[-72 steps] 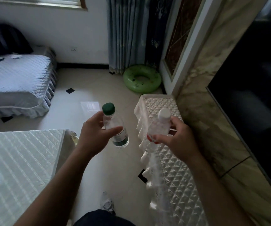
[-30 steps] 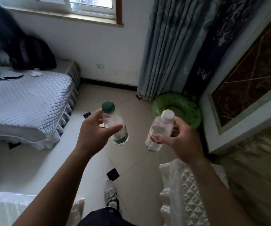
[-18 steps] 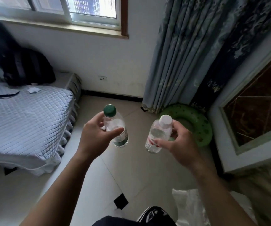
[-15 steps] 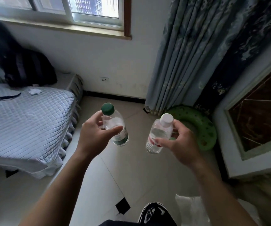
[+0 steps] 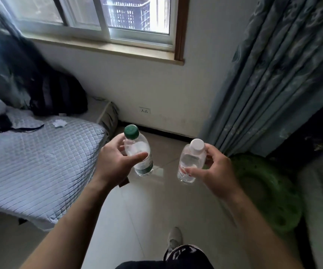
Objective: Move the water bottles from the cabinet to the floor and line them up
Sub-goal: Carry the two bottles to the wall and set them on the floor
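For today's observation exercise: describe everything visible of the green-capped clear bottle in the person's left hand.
The small clear plastic water bottle with a round green cap has a dark green label band near its base. Capped, it leans slightly, cap toward the left, in the air above the pale tiled floor. The left hand grips its middle, thumb across the front, fingers behind. Nothing else touches it; its fill level is unclear.
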Tool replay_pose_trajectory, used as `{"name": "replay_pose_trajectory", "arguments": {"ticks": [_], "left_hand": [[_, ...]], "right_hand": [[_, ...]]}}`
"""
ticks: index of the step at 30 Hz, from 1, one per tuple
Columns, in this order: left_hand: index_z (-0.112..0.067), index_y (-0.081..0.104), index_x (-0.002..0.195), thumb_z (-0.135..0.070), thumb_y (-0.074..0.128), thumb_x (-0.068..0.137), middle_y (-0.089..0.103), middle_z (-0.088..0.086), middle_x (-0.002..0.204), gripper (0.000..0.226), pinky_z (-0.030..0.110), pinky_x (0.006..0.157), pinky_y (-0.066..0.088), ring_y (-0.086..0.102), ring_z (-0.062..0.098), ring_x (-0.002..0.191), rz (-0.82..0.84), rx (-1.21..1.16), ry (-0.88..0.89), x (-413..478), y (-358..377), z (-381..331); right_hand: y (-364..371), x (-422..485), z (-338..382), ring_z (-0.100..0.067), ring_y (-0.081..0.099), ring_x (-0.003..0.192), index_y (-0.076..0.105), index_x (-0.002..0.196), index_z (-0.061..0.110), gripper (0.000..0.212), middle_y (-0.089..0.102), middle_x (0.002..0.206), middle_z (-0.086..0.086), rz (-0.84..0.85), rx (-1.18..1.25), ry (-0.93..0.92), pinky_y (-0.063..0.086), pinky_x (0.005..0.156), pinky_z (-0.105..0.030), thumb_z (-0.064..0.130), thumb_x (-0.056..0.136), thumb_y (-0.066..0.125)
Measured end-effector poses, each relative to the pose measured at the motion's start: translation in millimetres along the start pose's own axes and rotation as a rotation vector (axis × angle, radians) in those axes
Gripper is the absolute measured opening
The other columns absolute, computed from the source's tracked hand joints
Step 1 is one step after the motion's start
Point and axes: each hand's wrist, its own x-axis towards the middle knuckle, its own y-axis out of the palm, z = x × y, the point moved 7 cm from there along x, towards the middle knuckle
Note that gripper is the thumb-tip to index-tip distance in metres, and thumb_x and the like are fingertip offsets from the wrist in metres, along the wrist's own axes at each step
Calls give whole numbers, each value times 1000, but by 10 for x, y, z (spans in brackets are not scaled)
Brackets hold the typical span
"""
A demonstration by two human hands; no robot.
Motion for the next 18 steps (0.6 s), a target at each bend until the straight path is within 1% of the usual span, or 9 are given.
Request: {"name": "replay_pose_trajectory", "arguments": {"ticks": [3,5,7,10,12,14,16,18], "left_hand": [[-36,66,101,-27,88,62,75,-10,95,45,44,83,58,72,10,89,-22,-9,-17,408,16,-27],[-39,66,99,-28,87,60,75,-9,96,45,46,85,57,72,12,90,-41,-23,-41,658,-5,-21],[-33,67,102,-25,87,61,75,-6,96,47,47,85,57,72,14,91,-51,-42,-65,896,-43,6],[-26,67,104,-15,88,64,75,-6,94,47,45,84,58,72,13,88,-78,-41,-79,1236,-149,42],[-25,67,104,-12,88,65,75,-7,93,46,42,83,58,72,11,87,-98,-35,-88,1468,-253,100],[-28,67,104,-15,88,65,75,-9,94,46,42,82,59,71,11,88,-98,-24,-88,1725,-364,187],[-30,67,104,-18,88,65,74,-9,95,46,43,82,58,71,12,89,-85,-30,-84,2003,-475,282],[-30,68,104,-16,88,65,74,-11,95,46,39,82,58,71,9,89,-81,-31,-72,2296,-608,366]], "right_hand": [[10,539,54,-6,64,95,58,119,36,74,69,104,16,37,-25,-23,55,84,-40,47,51,84],[58,860,108,-7,65,95,57,119,38,73,69,104,16,78,-22,-37,55,84,-41,48,52,83],[129,1150,182,-7,65,96,57,115,39,68,69,104,15,112,-1,-47,56,85,-41,43,54,85],[271,1539,330,-5,65,95,58,107,45,60,69,102,16,139,36,-60,56,86,-38,31,58,88],[404,1781,416,-5,66,92,60,109,40,60,70,99,14,154,53,-60,56,85,-37,25,59,89],[564,2027,489,-7,67,89,62,113,32,61,71,97,11,162,58,-63,56,84,-38,21,59,89],[730,2272,571,-7,68,88,63,111,31,61,72,95,11,154,53,-65,57,83,-39,24,57,89],[901,2512,661,-5,68,88,64,108,33,59,72,94,13,134,50,-65,57,82,-38,29,54,87]]}}
